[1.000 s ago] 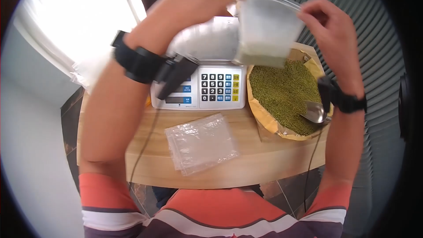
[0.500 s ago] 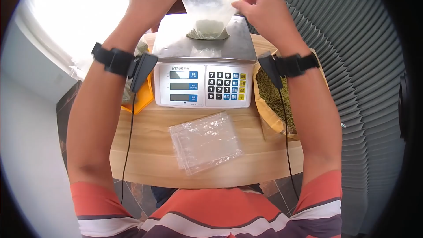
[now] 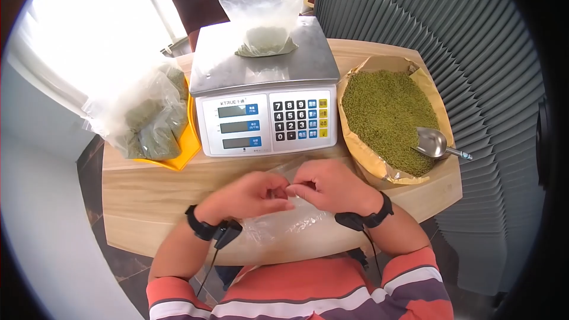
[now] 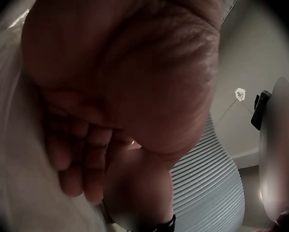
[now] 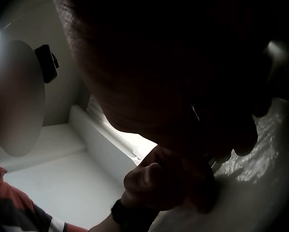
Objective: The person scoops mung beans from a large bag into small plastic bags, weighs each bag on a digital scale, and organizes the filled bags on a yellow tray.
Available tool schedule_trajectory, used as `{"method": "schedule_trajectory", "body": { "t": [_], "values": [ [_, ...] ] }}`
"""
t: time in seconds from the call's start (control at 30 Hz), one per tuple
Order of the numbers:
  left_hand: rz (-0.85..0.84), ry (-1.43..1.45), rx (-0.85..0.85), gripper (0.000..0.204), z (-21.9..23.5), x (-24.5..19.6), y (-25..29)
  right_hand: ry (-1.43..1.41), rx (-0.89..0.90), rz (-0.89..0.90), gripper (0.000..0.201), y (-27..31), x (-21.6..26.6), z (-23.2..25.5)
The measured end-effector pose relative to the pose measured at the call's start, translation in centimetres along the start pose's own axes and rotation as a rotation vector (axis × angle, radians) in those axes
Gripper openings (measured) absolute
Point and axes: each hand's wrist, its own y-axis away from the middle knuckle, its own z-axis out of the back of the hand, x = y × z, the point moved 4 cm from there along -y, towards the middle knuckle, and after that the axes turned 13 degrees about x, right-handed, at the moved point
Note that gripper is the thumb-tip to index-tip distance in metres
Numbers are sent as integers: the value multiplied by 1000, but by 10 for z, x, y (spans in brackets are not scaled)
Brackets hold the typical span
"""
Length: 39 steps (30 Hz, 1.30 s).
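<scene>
Both hands meet low over the flat clear plastic bags [image 3: 290, 225] at the front of the table. The left hand [image 3: 255, 194] has its fingers curled, thumb towards the other hand. Fingertips almost together with it, the right hand [image 3: 332, 186] is bent the same way. I cannot tell whether either hand pinches the plastic. In the left wrist view the left hand's fingers [image 4: 72, 145] bend beside a sheet of clear plastic [image 4: 14, 140]. The right wrist view is dark, with shiny plastic [image 5: 260, 154] by the fingertips. A zip bag of green beans [image 3: 267, 38] stands untouched on the scale [image 3: 210, 65].
To the right stands a paper sack [image 3: 370, 163] full of green beans [image 3: 385, 112], a metal scoop [image 3: 431, 142] lying in it. Filled bags [image 3: 151, 118] lie in a yellow tray [image 3: 188, 145] on the left. A pleated grey curtain [image 3: 427, 35] hangs along the right side.
The zip bag was carried from above the sack on the right to the scale and let go. Both hands have come back towards the body, down over the flat plastic bags.
</scene>
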Motion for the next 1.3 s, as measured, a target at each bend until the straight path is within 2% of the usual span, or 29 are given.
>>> {"method": "schedule_trajectory", "body": {
  "t": [0.03, 0.07, 0.13, 0.17, 0.23, 0.33, 0.4, 0.5, 0.63, 0.87, 1.3],
  "values": [
    [82, -34, 77, 18, -4, 9, -2, 0, 0, 1, 16, 0, -6, -5],
    [83, -34, 75, 18, -4, 14, -2, -41, 6, -6, 17, -1, -12, -9],
    [92, 207, 67, 18, -3, 25, -2, -75, 17, -7, 17, -1, -21, -13],
    [89, 204, 61, 18, -2, 27, -3, -89, 14, -4, 17, -1, -26, -13],
    [12, 307, -15, 16, 0, 30, -4, -99, 16, 1, 17, 0, -29, -14],
    [-35, 242, -62, 17, -4, 33, -3, -180, -16, 9, 16, 3, -32, -15],
    [-51, 266, -67, 17, -7, 32, -3, -301, -129, 14, 13, 6, -34, -16],
    [-74, 253, -74, 15, -5, 31, -3, -364, -144, -8, 13, 7, -39, -16],
    [-84, 167, -92, 12, -4, 26, -1, -303, -120, -19, 13, 4, -37, -17],
    [-100, 191, -84, 12, -5, 29, -3, -254, -142, -8, 12, 4, -35, -16],
    [-31, 247, -66, 14, -6, 29, -3, -246, -135, 27, 9, 4, -37, -17]
  ]
}}
